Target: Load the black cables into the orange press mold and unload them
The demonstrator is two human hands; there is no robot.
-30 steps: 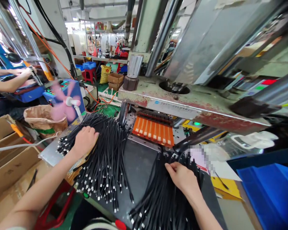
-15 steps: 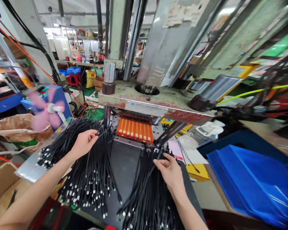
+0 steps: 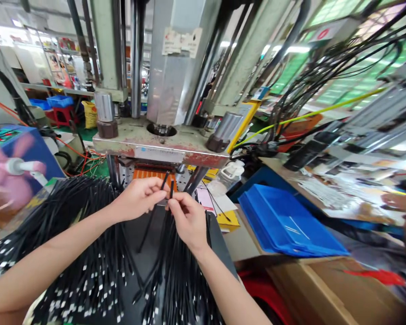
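My left hand (image 3: 143,197) pinches a thin black cable (image 3: 164,181) close to its end, and the rest of that cable hangs down below the fingers. Beside it, nearly touching, my right hand (image 3: 189,220) is closed on another black cable (image 3: 171,189), whose end points up. Both hands are in front of the press, just before an orange block (image 3: 145,174) with pale grooves. A large heap of black cables (image 3: 84,243) with white-tipped ends lies under my left forearm. A second bundle of black cables (image 3: 176,266) hangs down below my right hand.
The green-grey press plate (image 3: 128,142) with metal posts stands over the orange block. On the left is a pink fan (image 3: 16,167). Blue trays (image 3: 280,221) and a cardboard box (image 3: 328,289) are at right. A blurred arm of another person (image 3: 397,203) shows at the far right.
Both hands have come together in front of the orange block, from the left heap and the right bundle. Each now holds up a cable end. The view has swung to the right.
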